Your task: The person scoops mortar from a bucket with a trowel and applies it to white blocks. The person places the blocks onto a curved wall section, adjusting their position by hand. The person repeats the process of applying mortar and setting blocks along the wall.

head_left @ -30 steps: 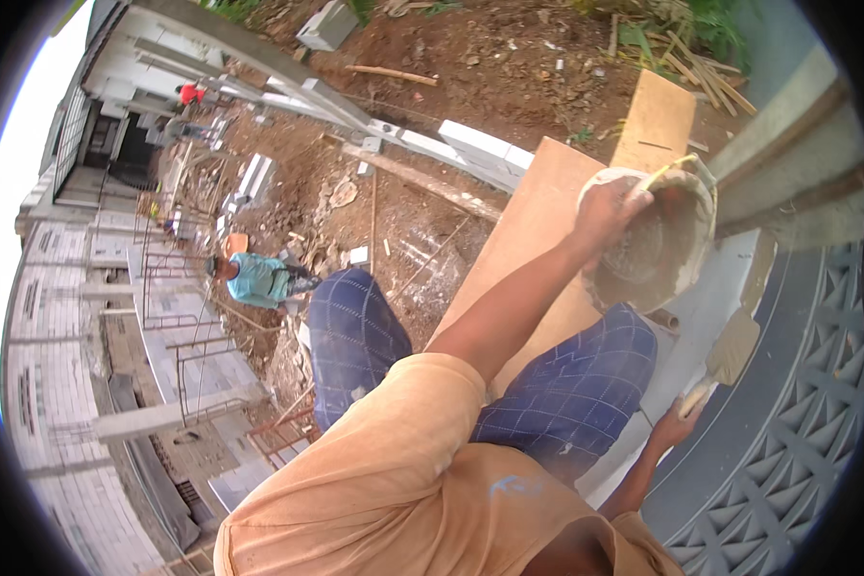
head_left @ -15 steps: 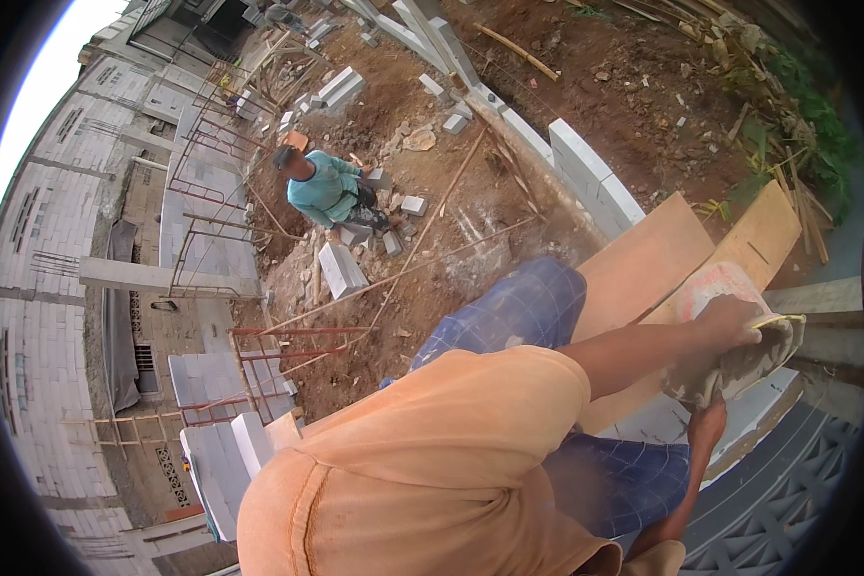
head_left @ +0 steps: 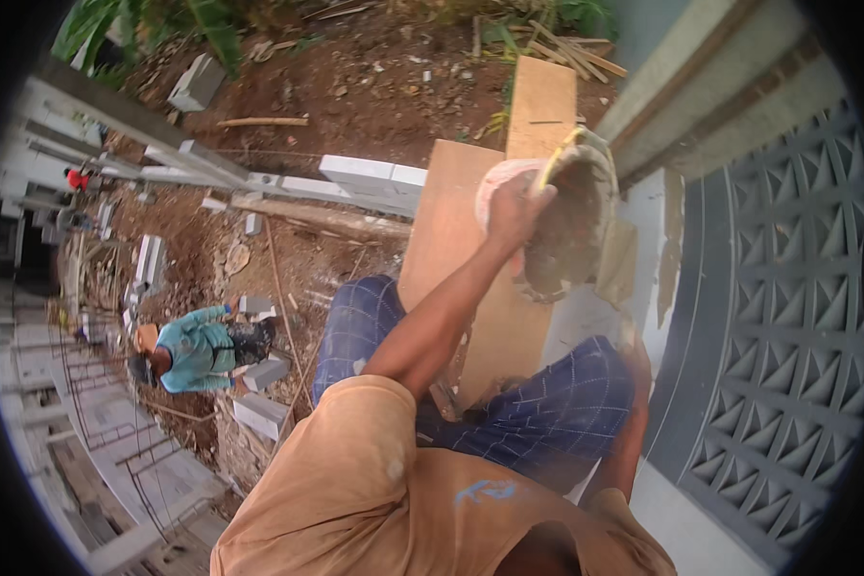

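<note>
My left hand (head_left: 516, 213) is closed on the near rim of a mortar-caked bucket (head_left: 600, 158). The bucket is tilted, with its opening to the right and grey mortar (head_left: 564, 226) coating its inside. Its outside is pale pink and a yellow edge runs along the rim. My right hand (head_left: 634, 348) is blurred, just beyond my right knee and below the bucket's mouth. Between that hand and the bucket shows a flat, mortar-coloured trowel-like tool (head_left: 618, 264), seemingly in its grip. Wooden boards (head_left: 442, 216) lie beneath the bucket, between and ahead of my knees.
To the right stands a grey patterned block screen (head_left: 778, 317) beside a mortar-smeared white block wall (head_left: 651, 250). Lower on the left, a person in a teal shirt (head_left: 197, 350) handles pale blocks (head_left: 262, 372) on dirt ground. Scaffold frames (head_left: 115, 403) stand farther left.
My view has swung to the right, bringing the block screen fully in. The bucket has turned so its mouth shows more. My right hand has come away from the bucket toward my knee.
</note>
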